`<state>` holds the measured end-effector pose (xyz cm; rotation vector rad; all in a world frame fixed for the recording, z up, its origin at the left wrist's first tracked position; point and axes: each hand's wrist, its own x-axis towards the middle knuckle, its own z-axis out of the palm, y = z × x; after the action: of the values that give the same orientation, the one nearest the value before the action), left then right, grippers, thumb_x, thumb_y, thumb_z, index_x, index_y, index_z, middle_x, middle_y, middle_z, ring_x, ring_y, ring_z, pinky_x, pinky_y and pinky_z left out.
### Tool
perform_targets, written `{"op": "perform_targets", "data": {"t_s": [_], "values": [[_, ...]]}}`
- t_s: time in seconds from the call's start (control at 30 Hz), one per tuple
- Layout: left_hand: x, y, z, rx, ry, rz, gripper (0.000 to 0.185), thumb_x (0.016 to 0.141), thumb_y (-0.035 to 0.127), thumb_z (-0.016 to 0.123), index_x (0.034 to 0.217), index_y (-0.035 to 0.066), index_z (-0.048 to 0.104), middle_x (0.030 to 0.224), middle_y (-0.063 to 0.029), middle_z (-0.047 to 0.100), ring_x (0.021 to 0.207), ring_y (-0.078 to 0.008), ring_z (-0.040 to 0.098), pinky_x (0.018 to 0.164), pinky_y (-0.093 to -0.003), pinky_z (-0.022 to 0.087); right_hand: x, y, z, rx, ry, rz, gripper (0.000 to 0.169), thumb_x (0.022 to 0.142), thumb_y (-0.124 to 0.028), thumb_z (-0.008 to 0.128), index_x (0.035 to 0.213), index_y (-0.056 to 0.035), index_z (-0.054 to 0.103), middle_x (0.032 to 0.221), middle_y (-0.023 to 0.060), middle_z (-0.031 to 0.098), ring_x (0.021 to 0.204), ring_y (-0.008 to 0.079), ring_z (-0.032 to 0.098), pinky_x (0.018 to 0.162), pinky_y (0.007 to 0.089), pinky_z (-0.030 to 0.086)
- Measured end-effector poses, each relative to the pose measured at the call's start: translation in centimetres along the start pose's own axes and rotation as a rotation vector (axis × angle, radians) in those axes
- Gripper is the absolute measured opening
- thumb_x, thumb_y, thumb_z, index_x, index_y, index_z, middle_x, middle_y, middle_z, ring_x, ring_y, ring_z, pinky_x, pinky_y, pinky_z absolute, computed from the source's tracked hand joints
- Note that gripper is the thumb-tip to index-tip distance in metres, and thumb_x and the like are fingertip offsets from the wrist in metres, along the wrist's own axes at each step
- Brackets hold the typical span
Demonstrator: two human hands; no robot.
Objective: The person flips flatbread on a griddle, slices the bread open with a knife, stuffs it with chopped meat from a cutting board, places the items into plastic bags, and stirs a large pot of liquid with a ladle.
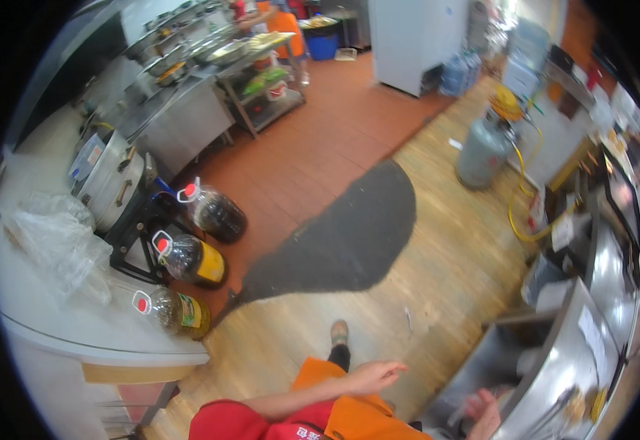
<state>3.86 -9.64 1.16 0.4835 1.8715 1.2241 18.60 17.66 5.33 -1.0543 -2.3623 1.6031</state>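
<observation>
My left hand (378,377) is in front of my orange apron (358,415), its fingers loosely curled and pointing right. I see nothing in it. My right hand (483,411), slightly blurred, is low at the right beside the stainless-steel counter (559,357). Its fingers look apart, and a see-through patch close to them is too blurred to name. Below the counter's edge is an open steel compartment (476,360) with pale items inside, partly hidden. One shoe (340,333) of mine shows on the wood-patterned floor (298,324).
Large bottles of dark liquid (218,214), (196,261) and yellowish oil (180,312) stand at left beside a white counter (149,344). A dark floor patch (347,236) lies ahead. A gas cylinder (484,151) with a yellow hose (512,212) stands right. Another person (286,27) is at the back.
</observation>
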Motion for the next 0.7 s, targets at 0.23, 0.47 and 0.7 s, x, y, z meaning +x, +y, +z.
{"op": "perform_targets", "data": {"t_s": [0.23,0.47,0.7], "values": [[-3.7,-4.5,-18.3,-0.149,0.391,-0.013,0.035,0.094,0.023,0.049,0.127,0.011,0.050,0.103,-0.0108,0.063,0.095,-0.0213,0.061,0.084,-0.0315,0.047,5.9,-10.0,17.4,-0.233,-0.494,-0.157,0.031,0.095,-0.020,0.048,0.118,-0.0027,0.059,0.095,0.0121,0.067,0.081,0.0193,0.063,0.071,0.0318,0.050],[-6.1,-8.7,-29.3,-0.315,0.604,-0.097,0.033,0.092,0.023,0.048,0.122,0.010,0.054,0.107,-0.0118,0.064,0.098,-0.0219,0.062,0.084,-0.0322,0.047,11.8,-16.1,29.5,-0.432,-0.757,-0.137,0.047,0.092,-0.030,0.050,0.133,-0.0082,0.046,0.085,0.0144,0.061,0.074,0.0226,0.057,0.070,0.0339,0.047],[-4.9,-15.5,-42.6,-0.452,0.839,-0.061,0.034,0.094,0.018,0.051,0.125,0.005,0.051,0.097,-0.0092,0.065,0.091,-0.0132,0.059,0.081,-0.0275,0.047,18.0,-25.6,46.8,-0.567,-1.080,-0.166,0.044,0.092,-0.028,0.051,0.131,-0.0079,0.047,0.089,0.0149,0.060,0.077,0.0231,0.058,0.072,0.0336,0.047]]}}
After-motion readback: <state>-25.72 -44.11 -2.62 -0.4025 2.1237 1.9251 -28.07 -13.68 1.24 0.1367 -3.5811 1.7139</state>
